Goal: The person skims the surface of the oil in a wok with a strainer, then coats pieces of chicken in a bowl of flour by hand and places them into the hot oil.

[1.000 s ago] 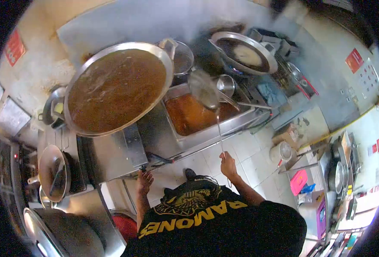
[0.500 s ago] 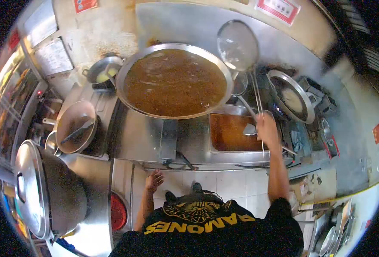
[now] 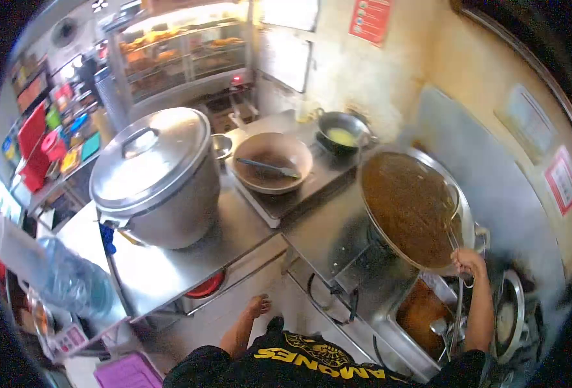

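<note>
My right hand [image 3: 468, 260] grips the long wire handle of a strainer [image 3: 453, 227] beside the near right rim of a large wok [image 3: 477, 216]. The strainer's hoop sits at the wok's right side, partly sunk in the dark brown liquid [image 3: 406, 204]. Below that hand is a metal tray [image 3: 396, 339] of orange-brown liquid, with a ladle-like utensil [image 3: 439, 327] in it. My left hand [image 3: 258, 305] hangs low over the floor in front of the counter, fingers loosely apart and holding nothing.
A big lidded pot [image 3: 163, 187] stands on the left counter. Behind it are a pan [image 3: 273, 145] with tongs or a spatula [image 3: 270, 167] and a small dark wok [image 3: 343, 123] with yellowish contents. Another wok [image 3: 516, 317] sits at far right. A red basin [image 3: 207, 284] is under the counter.
The view has swung left, bringing the lidded pot and display case into full sight. My right hand has lowered the strainer from above the wok's right side into the brown liquid.
</note>
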`<action>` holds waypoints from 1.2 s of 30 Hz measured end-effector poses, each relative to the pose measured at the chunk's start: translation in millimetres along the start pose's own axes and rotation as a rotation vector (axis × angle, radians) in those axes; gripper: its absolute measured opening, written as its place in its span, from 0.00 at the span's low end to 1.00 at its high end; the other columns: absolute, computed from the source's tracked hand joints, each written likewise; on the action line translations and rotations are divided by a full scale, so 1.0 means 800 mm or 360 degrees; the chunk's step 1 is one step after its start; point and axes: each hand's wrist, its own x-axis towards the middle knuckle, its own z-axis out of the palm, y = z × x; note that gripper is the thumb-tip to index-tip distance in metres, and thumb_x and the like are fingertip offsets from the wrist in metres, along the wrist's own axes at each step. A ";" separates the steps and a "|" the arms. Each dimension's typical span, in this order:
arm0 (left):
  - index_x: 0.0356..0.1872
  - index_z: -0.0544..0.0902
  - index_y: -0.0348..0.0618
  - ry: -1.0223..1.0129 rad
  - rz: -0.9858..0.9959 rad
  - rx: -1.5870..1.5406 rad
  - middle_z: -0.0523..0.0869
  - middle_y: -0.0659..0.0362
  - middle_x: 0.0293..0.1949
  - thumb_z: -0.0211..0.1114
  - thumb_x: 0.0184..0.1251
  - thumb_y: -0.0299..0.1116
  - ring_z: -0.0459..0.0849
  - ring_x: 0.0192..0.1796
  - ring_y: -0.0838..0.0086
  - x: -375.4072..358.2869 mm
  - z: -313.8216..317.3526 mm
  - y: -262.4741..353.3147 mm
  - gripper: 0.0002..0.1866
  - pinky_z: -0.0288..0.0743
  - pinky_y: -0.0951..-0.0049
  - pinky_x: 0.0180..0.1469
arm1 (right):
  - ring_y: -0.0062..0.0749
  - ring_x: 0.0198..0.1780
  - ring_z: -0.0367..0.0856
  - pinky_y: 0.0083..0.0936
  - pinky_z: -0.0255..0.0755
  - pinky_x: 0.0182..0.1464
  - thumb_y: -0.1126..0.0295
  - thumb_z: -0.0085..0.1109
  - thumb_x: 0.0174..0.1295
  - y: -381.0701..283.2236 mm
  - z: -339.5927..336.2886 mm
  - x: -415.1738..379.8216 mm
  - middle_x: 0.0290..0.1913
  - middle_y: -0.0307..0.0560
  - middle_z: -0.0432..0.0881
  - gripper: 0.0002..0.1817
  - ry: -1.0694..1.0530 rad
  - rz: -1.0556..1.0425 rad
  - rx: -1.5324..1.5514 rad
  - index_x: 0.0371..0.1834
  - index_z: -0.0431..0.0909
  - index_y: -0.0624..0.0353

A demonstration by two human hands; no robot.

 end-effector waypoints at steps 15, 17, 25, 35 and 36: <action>0.55 0.58 0.46 -0.0319 0.0089 -0.0017 0.64 0.53 0.54 0.35 0.62 0.39 0.65 0.54 0.63 0.002 0.025 0.022 0.20 0.60 0.66 0.53 | 0.08 0.12 0.55 0.07 0.49 0.11 0.72 0.40 0.56 -0.042 0.113 -0.077 0.15 0.30 0.60 0.03 -0.0415 -0.0023 0.0216 0.27 0.64 0.56; 0.55 0.58 0.47 -0.0375 0.0114 0.0090 0.64 0.54 0.54 0.33 0.63 0.39 0.65 0.54 0.63 0.018 0.027 0.020 0.20 0.60 0.66 0.54 | 0.08 0.12 0.55 0.06 0.49 0.11 0.72 0.41 0.56 -0.041 0.122 -0.096 0.15 0.30 0.60 0.02 -0.0430 -0.0043 0.0218 0.28 0.64 0.56; 0.53 0.62 0.49 -0.0344 0.0054 -0.0071 0.71 0.56 0.48 0.43 0.59 0.37 0.71 0.47 0.66 0.072 -0.044 -0.035 0.19 0.65 0.63 0.48 | 0.09 0.11 0.55 0.08 0.49 0.09 0.67 0.47 0.55 -0.012 0.143 -0.171 0.15 0.31 0.61 0.06 -0.0231 -0.0097 0.0206 0.26 0.62 0.54; 0.19 0.78 0.41 0.0491 0.0036 0.1446 0.78 0.59 0.18 0.50 0.54 0.36 0.77 0.21 0.75 0.046 -0.147 -0.076 0.12 0.71 0.75 0.22 | 0.14 0.09 0.56 0.13 0.52 0.07 0.67 0.46 0.54 0.044 0.158 -0.215 0.13 0.34 0.62 0.06 0.0139 -0.0253 0.0227 0.25 0.64 0.56; 0.19 0.78 0.41 0.0491 0.0033 0.1444 0.78 0.59 0.18 0.50 0.54 0.36 0.77 0.21 0.75 0.043 -0.157 -0.077 0.12 0.71 0.75 0.22 | 0.15 0.09 0.57 0.14 0.53 0.07 0.68 0.45 0.54 0.045 0.161 -0.221 0.12 0.35 0.62 0.06 0.0208 -0.0356 0.0168 0.24 0.63 0.57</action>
